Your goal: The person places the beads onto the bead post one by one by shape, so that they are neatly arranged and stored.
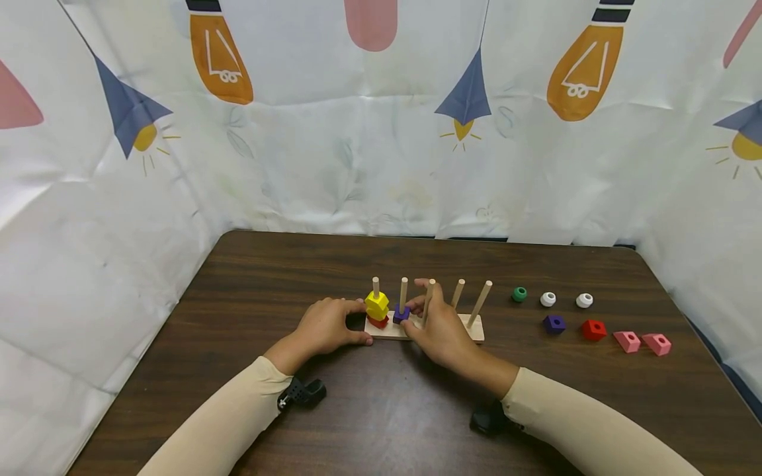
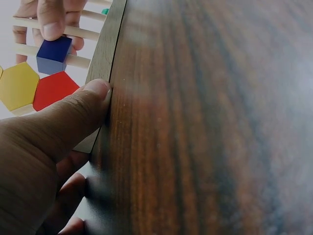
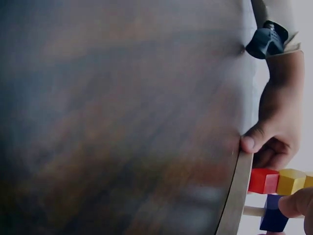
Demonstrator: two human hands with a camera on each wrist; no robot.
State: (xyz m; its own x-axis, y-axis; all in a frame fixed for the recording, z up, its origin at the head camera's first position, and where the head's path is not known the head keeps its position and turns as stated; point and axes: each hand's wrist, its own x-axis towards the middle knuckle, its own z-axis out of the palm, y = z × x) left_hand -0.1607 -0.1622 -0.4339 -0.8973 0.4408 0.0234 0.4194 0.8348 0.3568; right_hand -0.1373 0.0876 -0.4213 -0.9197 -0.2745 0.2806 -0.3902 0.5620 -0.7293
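Note:
A wooden peg board (image 1: pixel 389 333) with several upright pegs lies on the table. My left hand (image 1: pixel 324 325) grips its left end, thumb along the near edge. The leftmost peg carries a red block (image 2: pixel 55 91) at the bottom with yellow blocks (image 1: pixel 377 304) above it. On the second peg is a purple block (image 2: pixel 54 51), pinched between the thumb and fingers of my right hand (image 1: pixel 443 330). Bare peg shows between this block and the board in the left wrist view. The remaining pegs hold no blocks.
Right of the board, a green bead (image 1: pixel 520 294) and two white beads (image 1: pixel 548 299) form a back row. Nearer stand another purple block (image 1: pixel 554 324), a red block (image 1: pixel 593 330) and two pink blocks (image 1: pixel 627 341). A patterned white cloth (image 1: pixel 357 172) hangs behind the table.

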